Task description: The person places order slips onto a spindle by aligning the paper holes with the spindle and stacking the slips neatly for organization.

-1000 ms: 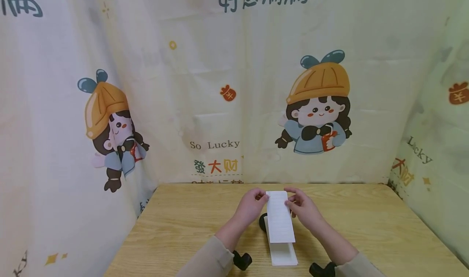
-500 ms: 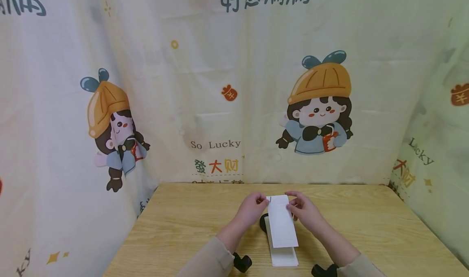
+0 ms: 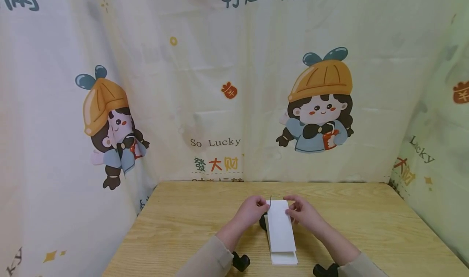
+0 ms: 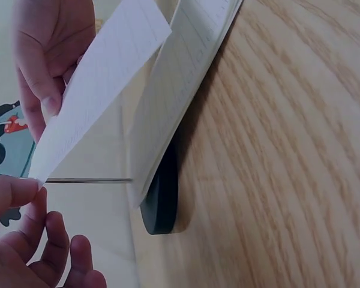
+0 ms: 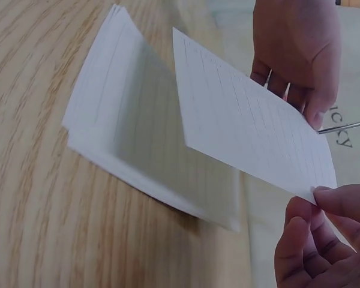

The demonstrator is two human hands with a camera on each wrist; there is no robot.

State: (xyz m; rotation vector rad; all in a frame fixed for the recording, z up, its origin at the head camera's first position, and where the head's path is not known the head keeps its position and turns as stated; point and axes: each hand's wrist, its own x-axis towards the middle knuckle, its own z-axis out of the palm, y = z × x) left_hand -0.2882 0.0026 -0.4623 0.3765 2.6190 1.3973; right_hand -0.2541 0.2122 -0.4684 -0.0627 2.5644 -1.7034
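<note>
A narrow lined sheet of paper (image 3: pixel 281 230) slopes above a stack of similar sheets (image 5: pixel 99 96) on the table. My left hand (image 3: pixel 253 209) pinches its far left corner between thumb and fingers. At the opposite far corner my right hand (image 3: pixel 302 212) pinches the right edge. A bill spike's thin metal rod (image 4: pixel 90 180) runs up from the stack and meets the sheet by my left fingertips. In the right wrist view the rod (image 5: pixel 346 126) sticks out past the sheet's upper face. Its round black base (image 4: pixel 161 201) lies under the stack's far end.
Everything stands on a light wood-grain table (image 3: pixel 190 224). Behind it hangs a printed cream curtain (image 3: pixel 256 163), also along both sides. Black wrist mounts (image 3: pixel 241 261) show at both cuffs.
Both hands have lowered the sheet toward the stack, narrowing the gap at its near end. The rod's tip, unseen at first, now stands above the sheet's far edge.
</note>
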